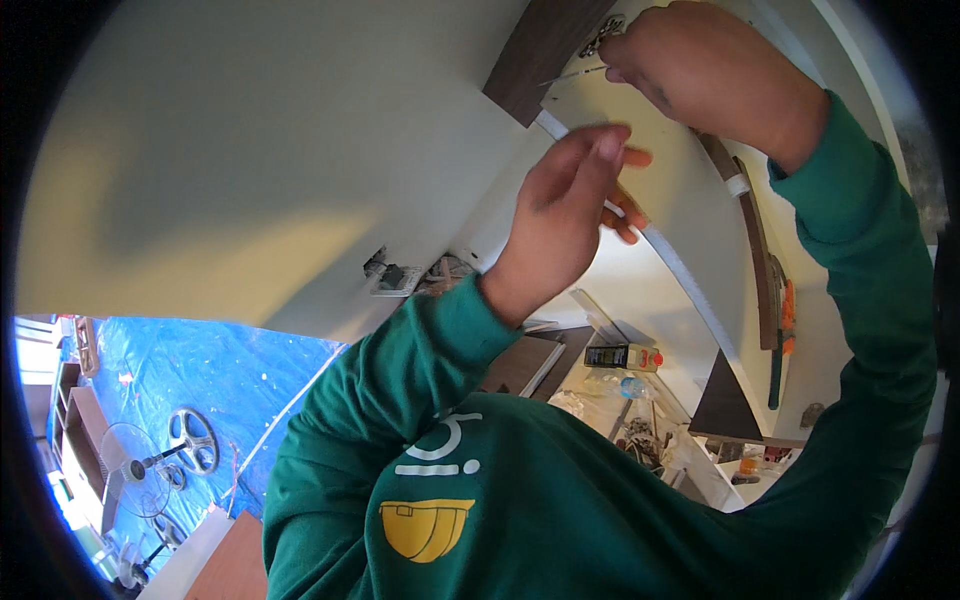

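My right hand (710,75) is raised at the upper right, its fingers closed around a tool with a thin metal shaft (577,76); the grip hides its handle. The shaft points left at a dark brown wooden panel (540,60). A metal hinge-like fitting (601,36) shows beside that panel, close to my right fingers. Lower and to the left, my left hand (565,205) is held up near a pale strip edge (685,285). Its fingers are loosely curled and apart, with nothing visible in them.
An orange-and-dark-green hand tool (783,330) lies on the cream surface beside a dark wood strip (762,260). A rectangular can (624,357) and clutter stand below. A wall socket (396,280) is at centre left. Fans (130,468) stand near blue sheeting (250,370) at lower left.
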`<act>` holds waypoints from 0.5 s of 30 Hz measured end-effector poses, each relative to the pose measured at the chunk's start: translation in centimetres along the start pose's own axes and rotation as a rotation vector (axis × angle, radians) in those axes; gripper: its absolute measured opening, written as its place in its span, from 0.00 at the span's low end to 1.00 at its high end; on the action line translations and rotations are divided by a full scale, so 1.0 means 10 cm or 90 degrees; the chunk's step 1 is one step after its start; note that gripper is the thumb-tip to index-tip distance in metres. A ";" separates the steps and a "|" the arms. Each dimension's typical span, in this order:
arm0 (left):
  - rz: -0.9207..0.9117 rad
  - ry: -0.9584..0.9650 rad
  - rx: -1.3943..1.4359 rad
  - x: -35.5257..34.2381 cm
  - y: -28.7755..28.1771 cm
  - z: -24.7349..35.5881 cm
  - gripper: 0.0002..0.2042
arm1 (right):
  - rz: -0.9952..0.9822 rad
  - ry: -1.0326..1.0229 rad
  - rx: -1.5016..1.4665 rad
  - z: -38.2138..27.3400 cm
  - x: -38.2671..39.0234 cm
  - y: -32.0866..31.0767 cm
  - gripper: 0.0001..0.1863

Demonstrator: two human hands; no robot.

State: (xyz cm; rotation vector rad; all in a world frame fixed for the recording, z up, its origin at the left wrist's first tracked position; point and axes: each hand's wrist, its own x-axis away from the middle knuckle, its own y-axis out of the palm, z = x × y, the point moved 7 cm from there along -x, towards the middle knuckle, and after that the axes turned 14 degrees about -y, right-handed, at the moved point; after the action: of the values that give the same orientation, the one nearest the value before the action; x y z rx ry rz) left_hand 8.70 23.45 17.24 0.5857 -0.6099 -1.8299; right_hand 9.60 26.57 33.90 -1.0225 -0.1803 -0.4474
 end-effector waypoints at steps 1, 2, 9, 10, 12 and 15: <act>-0.019 -0.010 0.042 -0.12 0.05 0.03 0.28 | -0.016 0.011 0.000 -0.02 0.00 -0.01 0.10; -0.033 -0.017 0.082 -0.24 0.07 0.05 0.30 | -0.028 0.017 0.002 -0.04 -0.01 -0.03 0.10; -0.089 0.010 0.258 -0.51 0.29 0.18 0.29 | -0.048 0.073 0.136 0.05 -0.02 0.24 0.08; -0.086 0.010 0.268 -0.54 0.30 0.16 0.29 | -0.061 0.072 0.112 0.08 -0.02 0.28 0.08; -0.078 0.012 0.290 -0.60 0.31 0.12 0.29 | -0.086 0.070 0.067 0.19 -0.01 0.34 0.08; -0.051 -0.012 0.310 -0.65 0.30 0.07 0.28 | -0.083 0.062 -0.014 0.23 -0.06 0.33 0.08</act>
State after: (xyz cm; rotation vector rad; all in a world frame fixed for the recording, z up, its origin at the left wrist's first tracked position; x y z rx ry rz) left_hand 12.36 28.80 20.42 0.9240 -1.0708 -1.7653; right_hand 10.63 30.18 32.26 -1.0116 -0.1560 -0.6176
